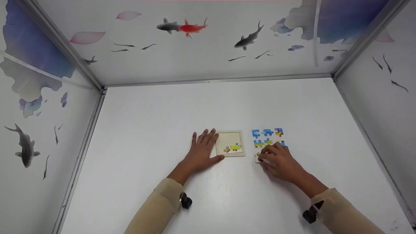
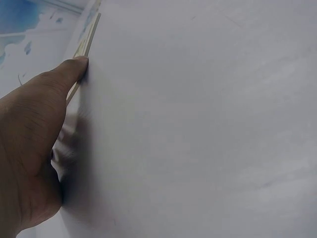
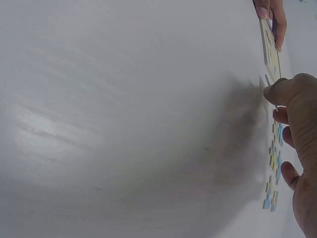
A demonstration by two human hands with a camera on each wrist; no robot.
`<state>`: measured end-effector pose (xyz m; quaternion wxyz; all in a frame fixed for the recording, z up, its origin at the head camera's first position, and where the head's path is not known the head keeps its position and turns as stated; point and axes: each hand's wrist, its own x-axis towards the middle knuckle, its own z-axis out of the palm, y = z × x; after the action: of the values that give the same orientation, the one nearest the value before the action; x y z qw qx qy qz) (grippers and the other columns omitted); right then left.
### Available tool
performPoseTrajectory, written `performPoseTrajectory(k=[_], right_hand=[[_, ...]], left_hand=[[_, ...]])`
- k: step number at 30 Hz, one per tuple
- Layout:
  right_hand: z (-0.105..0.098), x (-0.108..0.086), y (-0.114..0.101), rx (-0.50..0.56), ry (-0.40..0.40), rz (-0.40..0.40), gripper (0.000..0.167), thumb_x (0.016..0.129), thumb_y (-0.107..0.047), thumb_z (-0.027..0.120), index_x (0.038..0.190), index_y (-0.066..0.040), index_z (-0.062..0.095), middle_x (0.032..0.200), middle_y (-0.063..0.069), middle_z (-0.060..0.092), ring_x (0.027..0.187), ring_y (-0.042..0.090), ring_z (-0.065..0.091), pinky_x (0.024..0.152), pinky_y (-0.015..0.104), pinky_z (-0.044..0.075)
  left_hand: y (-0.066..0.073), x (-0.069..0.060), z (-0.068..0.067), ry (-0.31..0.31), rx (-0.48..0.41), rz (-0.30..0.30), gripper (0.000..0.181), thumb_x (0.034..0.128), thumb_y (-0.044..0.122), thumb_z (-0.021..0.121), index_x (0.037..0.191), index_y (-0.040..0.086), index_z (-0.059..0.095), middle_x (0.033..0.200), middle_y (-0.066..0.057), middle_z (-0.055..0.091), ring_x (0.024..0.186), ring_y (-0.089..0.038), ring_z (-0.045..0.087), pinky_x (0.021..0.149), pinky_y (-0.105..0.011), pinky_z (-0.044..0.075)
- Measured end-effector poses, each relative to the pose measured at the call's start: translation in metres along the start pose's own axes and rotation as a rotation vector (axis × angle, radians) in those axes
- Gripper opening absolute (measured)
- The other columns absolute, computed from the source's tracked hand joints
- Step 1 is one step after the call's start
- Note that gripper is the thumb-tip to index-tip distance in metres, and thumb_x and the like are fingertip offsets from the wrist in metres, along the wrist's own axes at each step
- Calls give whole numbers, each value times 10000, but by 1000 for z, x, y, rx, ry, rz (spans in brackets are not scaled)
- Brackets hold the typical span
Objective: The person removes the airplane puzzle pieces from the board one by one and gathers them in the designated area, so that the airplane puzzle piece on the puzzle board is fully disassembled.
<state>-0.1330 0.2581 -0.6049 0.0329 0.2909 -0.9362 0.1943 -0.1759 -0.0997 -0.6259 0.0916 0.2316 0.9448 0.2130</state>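
Shallow wooden tray (image 1: 227, 138) is located right of centre on the white table (image 1: 136, 130), its sides set nearly parallel to the table's far edge; being almost square, no long axis can be assigned to it; its near right corner is occupied by a few joined pieces (image 1: 234, 148), yellow and brown, spread in a low band running left to right. The left hand (image 1: 202, 152) is laid with fingers spread along the tray's left side, thumb at the near left corner; the two hands are held apart. By the right hand (image 1: 279, 162) a pale piece (image 1: 256, 159) is pinched at the near left of the loose puzzle pieces (image 1: 267, 132); these are set out in rows to the right of the tray, blue and yellow mostly, part of them covered by the fingers in the head view; in the right wrist view the thumb-and-finger pinch is exposed and the pieces are seen edge-on; whether the pinched piece is clear of the table cannot be told; in the left wrist view the tray's thin edge is shown under the thumb tip.
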Motion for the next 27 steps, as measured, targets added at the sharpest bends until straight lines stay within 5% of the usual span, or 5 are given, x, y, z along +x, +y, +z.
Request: performPoseTrajectory(k=[27], right_hand=[[1,4,6,-91,44,-27,174,941,-138,896,1107,-189,886,1129,16,779,1084,255,613,932,535,452]], left_hand=[[2,1,-3,-6,6,-5,936,1065,690,562,1774,160,259,1874,-58,185,1748,-341,135,1384,-685,18]])
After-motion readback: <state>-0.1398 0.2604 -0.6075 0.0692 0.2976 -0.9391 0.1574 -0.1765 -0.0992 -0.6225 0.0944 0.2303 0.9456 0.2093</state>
